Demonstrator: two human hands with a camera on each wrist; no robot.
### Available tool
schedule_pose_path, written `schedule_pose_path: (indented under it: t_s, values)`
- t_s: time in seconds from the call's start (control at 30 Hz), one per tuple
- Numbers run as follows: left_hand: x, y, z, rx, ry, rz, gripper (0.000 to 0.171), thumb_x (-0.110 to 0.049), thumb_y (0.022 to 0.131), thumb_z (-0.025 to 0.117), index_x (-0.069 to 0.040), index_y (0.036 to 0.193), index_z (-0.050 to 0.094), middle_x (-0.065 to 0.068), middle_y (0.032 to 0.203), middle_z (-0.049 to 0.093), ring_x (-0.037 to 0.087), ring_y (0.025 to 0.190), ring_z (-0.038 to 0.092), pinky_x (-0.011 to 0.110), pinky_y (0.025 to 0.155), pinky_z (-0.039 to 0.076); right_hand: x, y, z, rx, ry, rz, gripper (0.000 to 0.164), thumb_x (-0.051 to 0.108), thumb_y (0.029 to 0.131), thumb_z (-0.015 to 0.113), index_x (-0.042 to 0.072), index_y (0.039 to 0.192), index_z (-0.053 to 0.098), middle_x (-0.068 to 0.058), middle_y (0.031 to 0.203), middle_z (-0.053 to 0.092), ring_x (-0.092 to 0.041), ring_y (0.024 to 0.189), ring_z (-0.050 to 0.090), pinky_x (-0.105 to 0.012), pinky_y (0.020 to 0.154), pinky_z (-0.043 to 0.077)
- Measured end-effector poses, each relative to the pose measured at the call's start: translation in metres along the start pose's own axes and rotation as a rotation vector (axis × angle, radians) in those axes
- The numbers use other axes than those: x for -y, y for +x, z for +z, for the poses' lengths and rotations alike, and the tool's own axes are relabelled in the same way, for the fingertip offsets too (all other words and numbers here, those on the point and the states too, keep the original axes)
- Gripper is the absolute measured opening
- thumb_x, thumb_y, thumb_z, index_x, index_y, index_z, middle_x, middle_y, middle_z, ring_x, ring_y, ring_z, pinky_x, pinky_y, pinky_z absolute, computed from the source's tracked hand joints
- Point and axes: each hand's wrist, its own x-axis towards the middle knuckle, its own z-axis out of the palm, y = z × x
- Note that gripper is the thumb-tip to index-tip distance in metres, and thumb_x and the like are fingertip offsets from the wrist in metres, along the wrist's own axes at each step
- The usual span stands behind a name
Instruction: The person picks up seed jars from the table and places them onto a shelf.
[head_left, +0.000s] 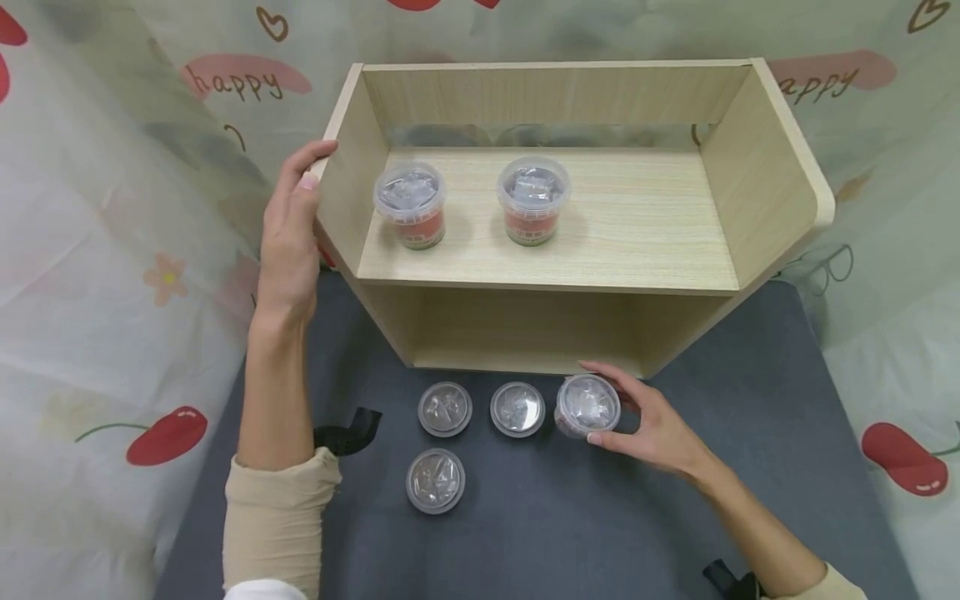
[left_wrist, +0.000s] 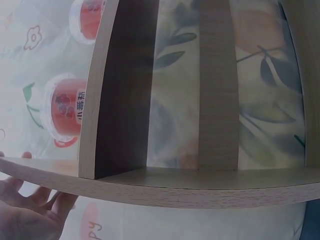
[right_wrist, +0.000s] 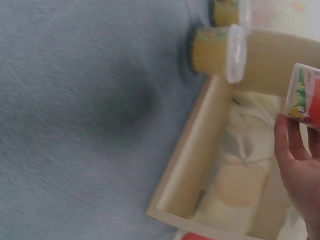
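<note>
My left hand [head_left: 291, 229] grips the upper left side panel of a two-tier wooden shelf [head_left: 547, 287]; in the left wrist view its fingers [left_wrist: 37, 202] lie at the panel's edge. With thumb and fingers my right hand [head_left: 660, 429] holds a lidded plastic cup [head_left: 588, 404] by its sides, in front of the shelf's lower right. Red and green printing shows on that cup [right_wrist: 305, 95] in the right wrist view, where it is raised off the table. Two red-labelled cups, a left one [head_left: 411, 204] and a right one [head_left: 533, 200], stand on the upper tier.
Three more lidded cups stand on the dark grey table [head_left: 540, 533]: a left one [head_left: 445, 409], a middle one [head_left: 517, 409] and a nearer one [head_left: 436, 481]. Yellow shows through a cup [right_wrist: 212, 52] in the right wrist view. Patterned curtain [head_left: 135, 333] surrounds the table.
</note>
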Motion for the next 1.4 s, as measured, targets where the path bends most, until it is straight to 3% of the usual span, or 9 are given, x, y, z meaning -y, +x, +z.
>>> schedule_pose_path:
  t_s: [0.3,0.43,0.77,1.0,1.23,1.4]
  values:
    - [-0.002,0.002,0.004,-0.045,0.015,0.013,0.036,-0.016,0.103,0.04,-0.014,0.133,0.06,0.008,0.135,0.054,0.024,0.118,0.049,0.035,0.094,0.039,0.014,0.006,-0.017,-0.021,0.008,-0.101,0.078,-0.008,0.077,0.074,0.005,0.147,0.043,-0.01,0.142,0.053,-0.015,0.119,0.056,-0.02,0.098,0.043]
    - [-0.003,0.004,0.005,-0.078,0.022,0.001,0.035,-0.015,0.102,0.041,-0.014,0.13,0.063,0.009,0.129,0.058,0.024,0.113,0.051,0.034,0.091,0.04,0.022,0.008,-0.023,-0.022,0.006,-0.094,0.077,-0.007,0.077,0.074,0.008,0.147,0.044,-0.008,0.144,0.052,-0.015,0.12,0.055,-0.02,0.099,0.042]
    - [-0.006,0.007,0.007,-0.132,0.032,0.002,0.03,-0.023,0.104,0.047,-0.013,0.125,0.067,0.007,0.125,0.059,0.022,0.109,0.052,0.033,0.09,0.04,0.042,0.02,-0.038,-0.023,-0.003,-0.214,0.078,-0.011,0.072,0.073,-0.002,0.144,0.045,-0.015,0.135,0.056,-0.016,0.114,0.058,-0.019,0.096,0.044]
    - [-0.007,0.006,0.004,-0.128,-0.021,-0.028,0.03,-0.019,0.103,0.047,-0.013,0.125,0.067,0.009,0.124,0.059,0.023,0.108,0.052,0.033,0.088,0.041,0.066,0.031,-0.055,0.004,-0.029,-0.246,0.079,-0.012,0.07,0.073,-0.002,0.144,0.046,-0.013,0.132,0.06,-0.017,0.11,0.06,-0.021,0.094,0.046]
    - [-0.007,0.005,0.004,-0.112,-0.007,-0.014,0.033,-0.017,0.103,0.044,-0.011,0.127,0.066,0.007,0.131,0.056,0.022,0.117,0.047,0.032,0.095,0.036,0.091,0.041,-0.074,0.055,-0.055,-0.288,0.079,-0.013,0.07,0.072,-0.004,0.143,0.045,-0.012,0.129,0.062,-0.016,0.11,0.061,-0.021,0.094,0.046]
    - [-0.006,0.005,0.005,-0.099,-0.005,-0.014,0.035,-0.016,0.103,0.042,-0.011,0.129,0.065,0.007,0.134,0.055,0.023,0.119,0.047,0.032,0.097,0.036,0.105,0.046,-0.089,0.068,-0.012,-0.296,0.078,-0.017,0.07,0.07,-0.009,0.143,0.044,-0.015,0.133,0.058,-0.018,0.116,0.057,-0.022,0.098,0.043]
